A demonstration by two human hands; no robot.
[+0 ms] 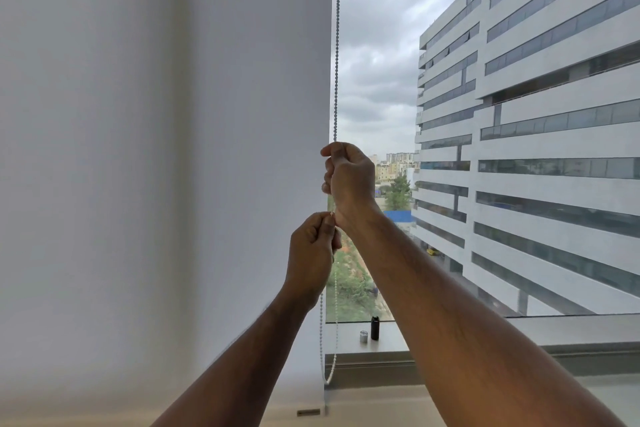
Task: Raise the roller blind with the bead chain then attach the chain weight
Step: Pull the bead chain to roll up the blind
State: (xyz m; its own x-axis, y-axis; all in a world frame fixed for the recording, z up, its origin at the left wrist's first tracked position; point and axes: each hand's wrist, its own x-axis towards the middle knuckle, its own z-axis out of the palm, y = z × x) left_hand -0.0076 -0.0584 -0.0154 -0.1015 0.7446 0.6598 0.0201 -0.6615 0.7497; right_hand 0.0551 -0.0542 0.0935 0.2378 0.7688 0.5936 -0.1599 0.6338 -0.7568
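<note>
A white roller blind [173, 149] covers the left half of the window and reaches down near the sill, its bottom bar at the lower edge. The bead chain [336, 45] hangs along the blind's right edge and ends in a loop low down by the sill. My right hand [349, 177] is closed around the chain, higher up. Just below it, my left hand [311, 253] pinches the chain between thumb and fingers. Two small cylinders stand on the sill: a black one [374, 328] and a shorter silver one [363, 336], either may be the chain weight.
The grey window sill [381, 343] runs along the bottom right. Through the bare glass on the right stands a large office building [536, 132] under a cloudy sky, with trees far below.
</note>
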